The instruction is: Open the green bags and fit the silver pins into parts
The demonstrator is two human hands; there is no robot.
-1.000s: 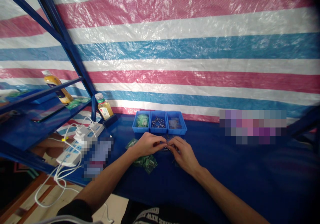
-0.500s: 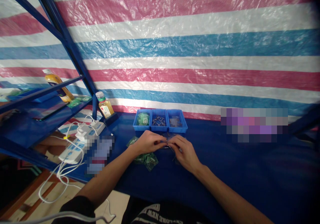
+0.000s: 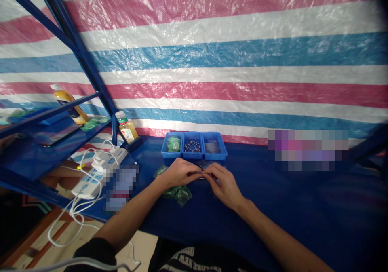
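Observation:
My left hand (image 3: 182, 171) and my right hand (image 3: 222, 183) meet over the blue table, fingertips pinched together. Between them is something small and dark that I cannot make out. Just behind my hands stand three joined blue bins: the left bin (image 3: 171, 155) holds small green packets (image 3: 173, 143), the middle one (image 3: 193, 156) holds thin dark metal pieces (image 3: 192, 146), and the right one (image 3: 215, 157) holds small clear bags (image 3: 212, 146). Several green packets (image 3: 182, 194) lie beneath and beside my left forearm. Part of a clear bag shows behind my fingers.
A white power strip (image 3: 87, 185) with plugged-in cables lies at the left edge. A juice bottle (image 3: 127, 129) stands behind it. Blue frame bars (image 3: 87, 68) rise at the left. Blurred-out items lie left and far right. Beyond the frame, another person's arm (image 3: 65, 177) shows.
My hands stay almost in place; the fingertips have shifted slightly around the small thing between them. The bins and packets have not moved.

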